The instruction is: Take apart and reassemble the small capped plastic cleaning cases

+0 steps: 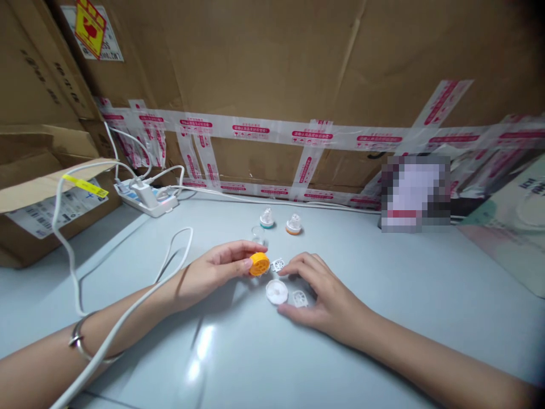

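Note:
My left hand (219,266) pinches a round yellow-orange plastic piece (259,264) with a patterned face, between thumb and fingers. Over the table, my right hand (326,292) is open, its thumb and fingertips apart around a shallow white round piece (276,292). Whether those fingertips touch the white piece I cannot tell. Under the right palm lies a small white openwork part (300,299), and a similar openwork part (278,264) sits by the right fingertips. Beyond the left hand stands a clear ring-like piece (258,234).
Farther back are two white-topped pieces, one with a teal base (267,218), one with an orange base (293,224). A power strip (147,197) and white cable (106,341) lie left, the cable crossing before my left forearm. Cardboard boxes (255,62) wall the back.

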Demonstrator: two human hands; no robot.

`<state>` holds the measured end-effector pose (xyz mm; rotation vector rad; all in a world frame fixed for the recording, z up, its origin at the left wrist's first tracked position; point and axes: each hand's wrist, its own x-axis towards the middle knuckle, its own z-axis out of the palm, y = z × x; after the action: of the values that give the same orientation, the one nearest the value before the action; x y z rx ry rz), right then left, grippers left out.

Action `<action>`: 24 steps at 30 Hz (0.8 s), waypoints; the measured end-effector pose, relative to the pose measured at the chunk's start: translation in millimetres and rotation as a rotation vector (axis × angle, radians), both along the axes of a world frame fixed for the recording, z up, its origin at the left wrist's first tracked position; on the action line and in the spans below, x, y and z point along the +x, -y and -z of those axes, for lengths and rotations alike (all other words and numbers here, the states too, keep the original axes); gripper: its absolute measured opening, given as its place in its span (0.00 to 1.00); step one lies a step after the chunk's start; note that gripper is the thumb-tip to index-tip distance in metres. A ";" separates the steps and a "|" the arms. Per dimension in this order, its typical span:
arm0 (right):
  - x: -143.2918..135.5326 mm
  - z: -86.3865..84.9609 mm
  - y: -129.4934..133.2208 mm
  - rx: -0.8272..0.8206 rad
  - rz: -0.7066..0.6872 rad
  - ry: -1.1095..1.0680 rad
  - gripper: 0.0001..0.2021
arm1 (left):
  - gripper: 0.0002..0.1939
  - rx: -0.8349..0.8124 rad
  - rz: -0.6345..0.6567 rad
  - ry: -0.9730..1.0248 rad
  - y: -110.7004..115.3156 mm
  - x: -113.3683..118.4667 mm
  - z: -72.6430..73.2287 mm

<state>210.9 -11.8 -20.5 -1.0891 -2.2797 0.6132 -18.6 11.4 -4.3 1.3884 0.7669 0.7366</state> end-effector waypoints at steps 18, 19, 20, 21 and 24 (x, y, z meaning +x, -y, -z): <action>-0.8 2.4 -1.4 -0.052 -0.014 -0.027 0.13 | 0.11 -0.057 0.029 -0.071 6.7 10.9 -3.5; -0.8 2.4 -1.9 -0.054 -0.017 -0.027 0.13 | 0.12 -0.068 0.024 -0.079 6.7 11.0 -3.2; -0.8 2.4 -2.3 -0.056 -0.019 -0.028 0.13 | 0.13 -0.084 0.022 -0.086 6.7 10.8 -2.8; -0.6 2.3 -2.6 -0.060 -0.020 -0.029 0.13 | 0.15 -0.103 0.018 -0.087 6.7 10.7 -2.3; 0.0 2.0 -2.7 -0.066 -0.023 -0.039 0.13 | 0.16 -0.155 -0.002 -0.047 5.6 10.1 -0.2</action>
<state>210.9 -9.1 -22.5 -1.0736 -2.2562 0.7176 -8.5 5.7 -4.2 1.2681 0.8449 0.6344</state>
